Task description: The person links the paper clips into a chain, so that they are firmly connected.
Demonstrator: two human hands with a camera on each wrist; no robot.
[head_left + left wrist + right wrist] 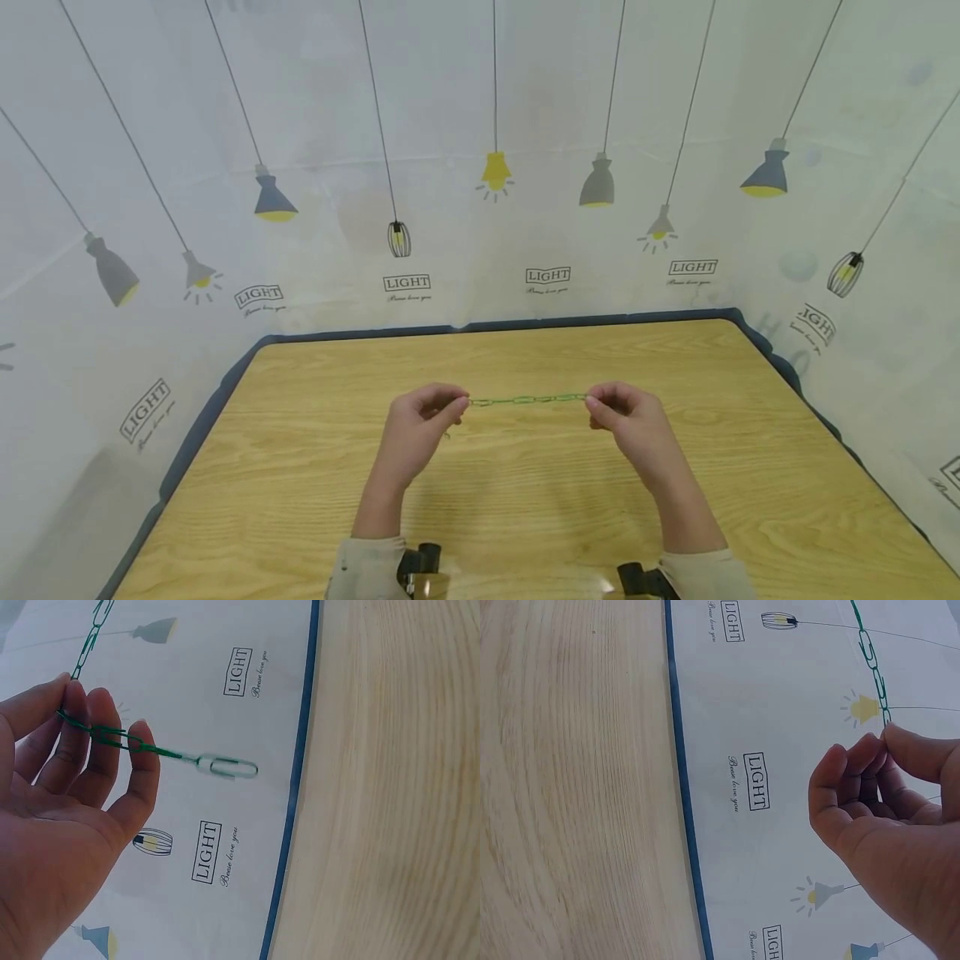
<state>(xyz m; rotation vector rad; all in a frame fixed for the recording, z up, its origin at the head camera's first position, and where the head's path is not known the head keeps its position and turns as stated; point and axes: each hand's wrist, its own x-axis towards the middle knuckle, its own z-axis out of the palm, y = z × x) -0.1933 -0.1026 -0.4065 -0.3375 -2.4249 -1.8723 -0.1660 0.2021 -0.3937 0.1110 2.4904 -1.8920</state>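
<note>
A chain of linked green paper clips (523, 400) stretches nearly level between both hands, above the table. My left hand (424, 427) pinches it between thumb and forefinger. In the left wrist view, the loose end of the paper clip chain (135, 742) passes across the fingers of the left hand (82, 795), and its last clip sticks out past them, blurred. My right hand (633, 423) pinches the other end with thumb and fingertips. In the right wrist view, the chain (875, 671) runs upward from the pinch of the right hand (885, 802), with no clips seen below it.
The wooden table (300, 467) has a dark blue edge (360, 334) along its back and sides. Behind stands a pale wall covering (450, 100) printed with hanging lamps and lettering. A clear panel with black fittings (429, 557) is at the near edge, between the forearms.
</note>
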